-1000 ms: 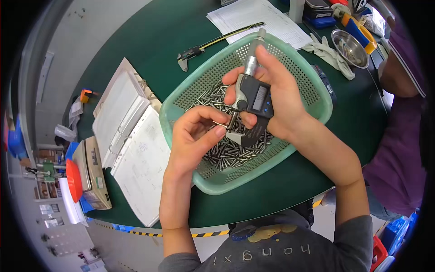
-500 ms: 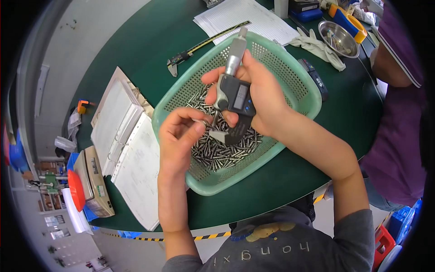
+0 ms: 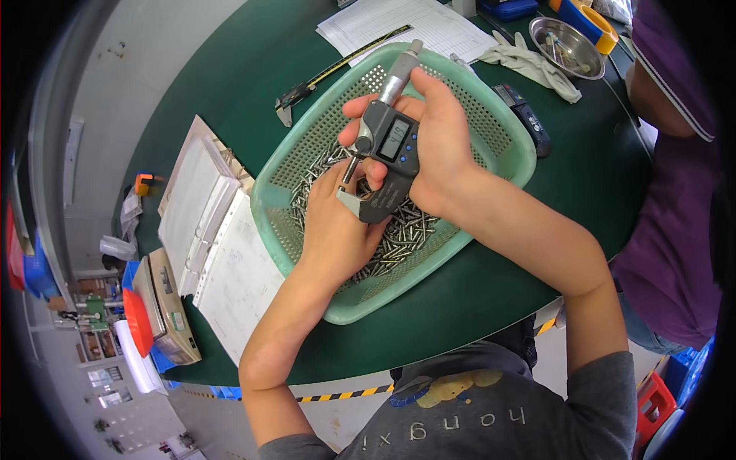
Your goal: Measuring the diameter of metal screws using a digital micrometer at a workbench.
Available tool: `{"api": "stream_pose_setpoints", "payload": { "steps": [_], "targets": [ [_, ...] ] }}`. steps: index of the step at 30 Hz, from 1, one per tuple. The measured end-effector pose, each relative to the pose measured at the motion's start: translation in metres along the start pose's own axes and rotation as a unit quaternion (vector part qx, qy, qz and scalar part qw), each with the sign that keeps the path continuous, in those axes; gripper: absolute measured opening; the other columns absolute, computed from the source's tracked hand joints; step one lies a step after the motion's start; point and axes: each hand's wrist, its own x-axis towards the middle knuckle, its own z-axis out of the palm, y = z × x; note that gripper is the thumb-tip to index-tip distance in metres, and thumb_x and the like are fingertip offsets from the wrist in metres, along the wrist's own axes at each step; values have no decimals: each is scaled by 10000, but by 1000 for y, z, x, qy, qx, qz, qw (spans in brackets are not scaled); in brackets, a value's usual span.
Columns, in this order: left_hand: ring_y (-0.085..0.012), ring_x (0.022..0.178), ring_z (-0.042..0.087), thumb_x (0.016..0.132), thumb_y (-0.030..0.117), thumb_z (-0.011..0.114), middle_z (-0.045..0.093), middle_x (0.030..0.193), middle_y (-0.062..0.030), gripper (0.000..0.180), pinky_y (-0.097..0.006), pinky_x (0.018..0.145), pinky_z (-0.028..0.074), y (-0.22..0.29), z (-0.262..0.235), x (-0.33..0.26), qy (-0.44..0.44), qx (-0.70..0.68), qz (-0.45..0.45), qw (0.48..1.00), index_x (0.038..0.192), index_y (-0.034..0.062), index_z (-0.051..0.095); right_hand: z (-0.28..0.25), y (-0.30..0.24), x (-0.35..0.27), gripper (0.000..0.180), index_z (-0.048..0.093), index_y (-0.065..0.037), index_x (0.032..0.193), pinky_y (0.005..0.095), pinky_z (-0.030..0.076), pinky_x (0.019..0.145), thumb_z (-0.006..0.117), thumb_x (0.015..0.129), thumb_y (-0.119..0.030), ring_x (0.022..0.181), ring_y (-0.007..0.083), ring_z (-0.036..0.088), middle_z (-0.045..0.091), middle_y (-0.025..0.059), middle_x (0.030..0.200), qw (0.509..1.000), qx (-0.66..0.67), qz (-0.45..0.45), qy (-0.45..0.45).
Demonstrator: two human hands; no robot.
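Observation:
My right hand is wrapped round a digital micrometer with a grey frame and a silver thimble. Its thimble points up and away from me, and nothing shows in the gap between its measuring faces. Under and beside it, my left hand reaches down into a light green perforated plastic basket, back of the hand upward. The fingertips there are hidden behind the micrometer and among a heap of small metal pins in the basket.
An open ring binder lies left of the basket, near a weighing scale. Beyond are a caliper, paper sheets, white gloves and a metal bowl. A co-worker in a purple sleeve sits at right.
My left hand has moved from the micrometer's measuring gap down into the pins. The small piece at its fingertips is out of sight. My right hand still holds the micrometer, its display turned more toward view.

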Motion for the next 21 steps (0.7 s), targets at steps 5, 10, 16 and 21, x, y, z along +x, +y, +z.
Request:
{"api": "stream_pose_setpoints", "payload": {
  "steps": [5,10,16,21],
  "targets": [
    [-345,905,478,567,25,685,498,985,-127,515,-423,763,392,5,5,4,12,-48,14,999,1024,37,447,2,0,1,606,526,43,928,291,423,464,227,845,-478,404,179,457,571,159,748,1000,4,10,-8],
    [-354,792,495,567,4,662,515,856,-126,446,-430,723,402,5,1,6,50,-98,7,994,970,31,471,1,0,2,607,526,40,924,292,419,457,233,842,-485,405,179,458,571,157,748,1000,9,3,-12],
    [-111,822,529,781,6,566,589,928,-73,139,-242,730,429,-13,-11,-14,151,-489,-166,843,912,13,522,1,-2,0,603,532,26,917,302,419,455,237,839,-494,408,180,462,569,136,724,999,-10,22,-32],
    [-108,860,506,774,3,569,570,954,-72,155,-238,776,401,-16,-18,-19,179,-613,-145,756,922,20,527,2,-2,-4,593,532,9,911,299,403,422,249,833,-506,398,179,450,564,120,704,997,-41,42,-53]
  ]
}}
